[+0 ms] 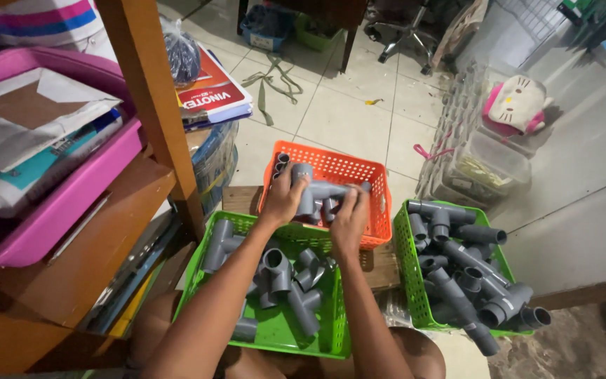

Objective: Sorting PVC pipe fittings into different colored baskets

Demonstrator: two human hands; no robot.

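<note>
Both my hands reach over an orange basket (373, 175) on the floor. My left hand (283, 198) grips the upright end of a grey pipe assembly (320, 189). My right hand (350, 219) holds the other end of the same assembly, above the basket's front rim. Below my arms sits a green basket (331, 330) with several grey pipe fittings (278, 270). A second green basket (407, 274) on the right is heaped with joined grey pipe pieces (468, 281).
A wooden shelf post (152, 105) stands at the left, with a pink tray (57, 203) of papers beside it. Clear plastic boxes (482, 165) lie on the tiled floor at the right. An office chair base (405, 35) stands far back.
</note>
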